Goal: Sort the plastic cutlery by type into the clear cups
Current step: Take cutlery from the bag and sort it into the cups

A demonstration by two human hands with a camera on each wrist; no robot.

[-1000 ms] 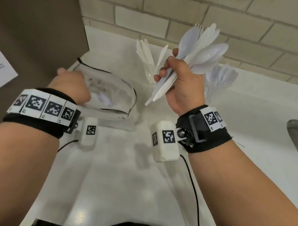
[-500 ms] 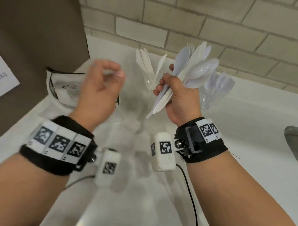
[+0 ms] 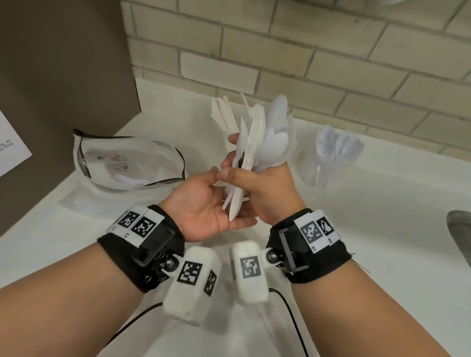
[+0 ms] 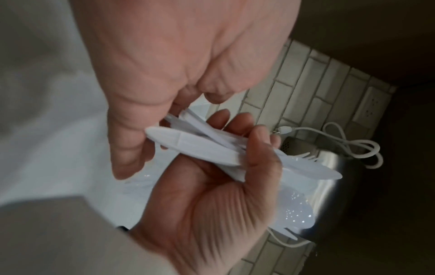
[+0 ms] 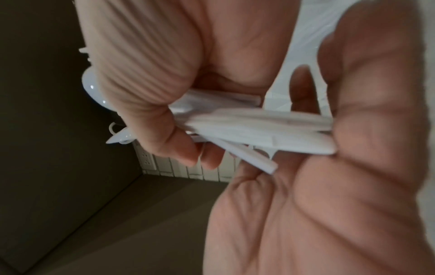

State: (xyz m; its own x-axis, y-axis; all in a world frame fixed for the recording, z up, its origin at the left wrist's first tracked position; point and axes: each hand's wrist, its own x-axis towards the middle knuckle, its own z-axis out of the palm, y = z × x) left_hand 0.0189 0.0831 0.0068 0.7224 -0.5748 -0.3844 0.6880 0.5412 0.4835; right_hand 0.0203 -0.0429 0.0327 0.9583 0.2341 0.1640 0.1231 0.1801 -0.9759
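My right hand [image 3: 266, 190] grips a mixed bundle of white plastic cutlery [image 3: 260, 141], with spoon bowls and knife blades pointing up. Palm up, my left hand [image 3: 203, 204] lies just under the handle ends, and its thumb touches them beside my right thumb. In the left wrist view a knife handle [image 4: 179, 141] lies against my left thumb. Behind the bundle several knives in a cup [image 3: 222, 115] stick up, the cup itself mostly hidden. A clear cup of spoons [image 3: 335, 155] stands to the right on the white counter [image 3: 360, 251].
An open clear plastic bag [image 3: 127, 162] with a few white pieces inside lies at the left by a brown panel [image 3: 58, 62]. The tiled wall [image 3: 315, 60] runs behind the cups. A metal sink edge [image 3: 466, 242] shows at far right.
My left hand has left the bag and swung right, ending palm up under the bundle's handles. My right hand has kept its grip and turned the bundle more upright.
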